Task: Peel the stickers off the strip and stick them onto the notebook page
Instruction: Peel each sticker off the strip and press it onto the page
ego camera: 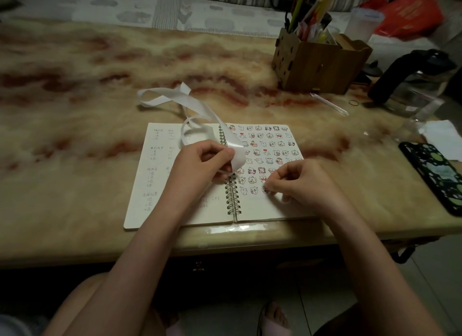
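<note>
The right hand (297,183), fingers curled, pinches a sticker (265,190) down in the lowest row of the notebook page (260,208). The left hand (200,165) grips the strip (236,153) over the spiral. Sticker rows fill most of the page. The strip trailing across the desk (75,135) looks bare, so probably little remains.

1. Dim, warm indoor light; below the near table edge it falls almost black.
2. Glare streaks the glossy beige-and-red marbled tabletop (87,135) at its near edge.
3. Wide-angle bending and blur smear the far right corner.
</note>
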`<action>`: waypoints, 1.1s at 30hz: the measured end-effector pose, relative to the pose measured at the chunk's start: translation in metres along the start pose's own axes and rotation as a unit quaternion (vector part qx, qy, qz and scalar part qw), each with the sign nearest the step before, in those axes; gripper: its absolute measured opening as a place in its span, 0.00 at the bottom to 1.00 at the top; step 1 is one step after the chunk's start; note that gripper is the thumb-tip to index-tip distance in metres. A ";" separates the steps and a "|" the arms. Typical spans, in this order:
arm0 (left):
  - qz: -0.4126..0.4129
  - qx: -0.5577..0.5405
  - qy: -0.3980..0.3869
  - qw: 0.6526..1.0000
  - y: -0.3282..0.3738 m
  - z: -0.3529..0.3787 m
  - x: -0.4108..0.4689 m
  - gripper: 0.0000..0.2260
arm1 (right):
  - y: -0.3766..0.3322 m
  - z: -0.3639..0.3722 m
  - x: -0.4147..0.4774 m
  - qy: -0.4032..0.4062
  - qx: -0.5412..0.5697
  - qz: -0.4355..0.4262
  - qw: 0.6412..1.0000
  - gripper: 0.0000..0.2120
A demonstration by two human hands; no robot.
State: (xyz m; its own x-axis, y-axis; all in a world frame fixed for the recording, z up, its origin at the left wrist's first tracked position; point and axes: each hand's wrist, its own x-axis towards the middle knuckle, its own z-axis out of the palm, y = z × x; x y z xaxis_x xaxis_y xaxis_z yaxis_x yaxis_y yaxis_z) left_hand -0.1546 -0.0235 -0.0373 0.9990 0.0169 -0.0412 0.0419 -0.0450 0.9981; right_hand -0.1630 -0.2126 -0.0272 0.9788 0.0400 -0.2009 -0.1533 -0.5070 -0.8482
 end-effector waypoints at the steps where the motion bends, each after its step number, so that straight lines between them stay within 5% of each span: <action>1: 0.000 0.000 0.000 1.000 0.000 0.000 0.000 0.05 | 0.001 0.000 0.000 0.002 -0.004 0.000 1.000 0.05; 23: 0.002 0.002 0.002 1.000 -0.002 0.000 0.001 0.05 | 0.016 -0.002 0.009 0.022 -0.058 -0.043 0.997 0.05; 27: 0.009 -0.001 0.004 1.000 -0.001 0.001 0.000 0.04 | 0.015 0.002 0.009 0.034 -0.067 -0.034 0.997 0.12; 33: 0.021 0.009 0.005 1.000 0.000 0.000 0.000 0.04 | 0.016 0.002 0.011 0.039 -0.096 -0.043 0.994 0.06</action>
State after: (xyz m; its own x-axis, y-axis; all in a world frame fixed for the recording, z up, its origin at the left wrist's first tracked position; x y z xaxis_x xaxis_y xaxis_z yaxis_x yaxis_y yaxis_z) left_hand -0.1545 -0.0236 -0.0377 0.9997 0.0244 0.0022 -0.0006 -0.0643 0.9979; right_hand -0.1547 -0.2184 -0.0446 0.9959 0.0273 -0.0863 -0.0469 -0.6593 -0.7504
